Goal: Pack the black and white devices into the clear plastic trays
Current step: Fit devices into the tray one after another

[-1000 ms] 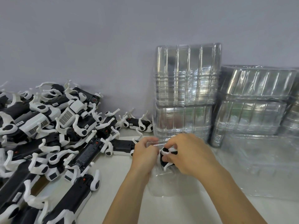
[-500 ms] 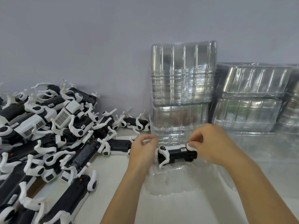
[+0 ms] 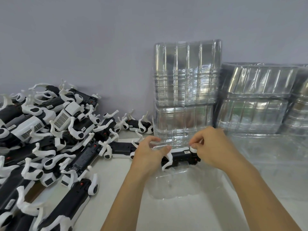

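Most of my job is not done yet. The biggest thing here is the pile of black and white devices [image 3: 50, 139] on my left. It is a big heap, and they lie on top of each other every which way, with their white arms sticking out. None of those are packed.

By the wall in front of me stand tall stacks of clear plastic trays [image 3: 186, 90], and more trays lean beside them on the right [image 3: 256, 100]. They look empty to me, but they are shiny and see-through, so I cannot be sure.

On the white table [image 3: 175, 214] right in front of me lies one clear tray [image 3: 175, 185]. It is hard to see its edges. One device [image 3: 181, 156] sits at the far end of that tray, lying on its side. I think I am pushing it into its spot, so this looks like the first one in this tray.

My left hand [image 3: 148, 154] has its fingers curled at the left end of the device and the tray's clear edge. I cannot tell which of the two it grips. My right hand [image 3: 211, 147] pinches the little white round part at the right end. My hands are apart, one at each end.
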{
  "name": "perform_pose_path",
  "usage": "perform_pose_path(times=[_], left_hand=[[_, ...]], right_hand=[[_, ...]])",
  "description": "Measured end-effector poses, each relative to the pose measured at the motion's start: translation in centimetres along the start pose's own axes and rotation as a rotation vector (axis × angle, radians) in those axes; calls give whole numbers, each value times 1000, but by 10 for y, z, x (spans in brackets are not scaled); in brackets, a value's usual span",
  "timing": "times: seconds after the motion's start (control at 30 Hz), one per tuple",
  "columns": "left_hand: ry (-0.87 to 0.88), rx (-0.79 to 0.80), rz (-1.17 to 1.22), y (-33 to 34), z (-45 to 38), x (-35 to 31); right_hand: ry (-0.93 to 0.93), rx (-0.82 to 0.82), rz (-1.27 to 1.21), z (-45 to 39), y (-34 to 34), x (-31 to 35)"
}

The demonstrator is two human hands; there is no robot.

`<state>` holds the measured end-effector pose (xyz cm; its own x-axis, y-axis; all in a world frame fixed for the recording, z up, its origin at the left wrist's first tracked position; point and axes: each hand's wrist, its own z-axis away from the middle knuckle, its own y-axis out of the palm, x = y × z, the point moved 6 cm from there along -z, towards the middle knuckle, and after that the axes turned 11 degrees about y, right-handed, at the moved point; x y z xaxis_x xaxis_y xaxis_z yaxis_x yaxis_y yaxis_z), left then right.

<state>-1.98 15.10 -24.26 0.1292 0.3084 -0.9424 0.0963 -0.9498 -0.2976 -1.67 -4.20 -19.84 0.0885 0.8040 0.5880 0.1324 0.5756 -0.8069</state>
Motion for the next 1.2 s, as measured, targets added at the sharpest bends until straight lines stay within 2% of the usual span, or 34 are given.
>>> perform_pose_path(times=[0.17, 0.3, 0.47, 0.53, 0.6, 0.67, 0.73, 0.87, 1.2], left_hand=[[151, -5, -107, -1, -1, -9], [301, -3, -202, 0, 0, -18], [341, -11, -269, 1, -1, -19], [380, -26, -325, 0, 0, -23], [495, -58, -421, 0, 3, -34], [617, -62, -483, 3, 7, -50], [679, 22, -509, 13, 7, -65], [575, 330, -698, 40, 2, -72], [316, 559, -744, 37, 11, -37]], right_hand=[[-122, 141, 37, 7, 14, 13], [-125, 132, 52, 6, 14, 11], [-109, 158, 48, 4, 14, 8], [-98, 97, -19, 2, 9, 5], [-77, 18, -54, -1, 3, 1], [-49, 22, -70, -1, 2, -3], [-48, 54, -72, -1, 4, -4], [-62, 48, -54, -3, 5, -4], [-68, 39, -163, -7, 1, -8]])
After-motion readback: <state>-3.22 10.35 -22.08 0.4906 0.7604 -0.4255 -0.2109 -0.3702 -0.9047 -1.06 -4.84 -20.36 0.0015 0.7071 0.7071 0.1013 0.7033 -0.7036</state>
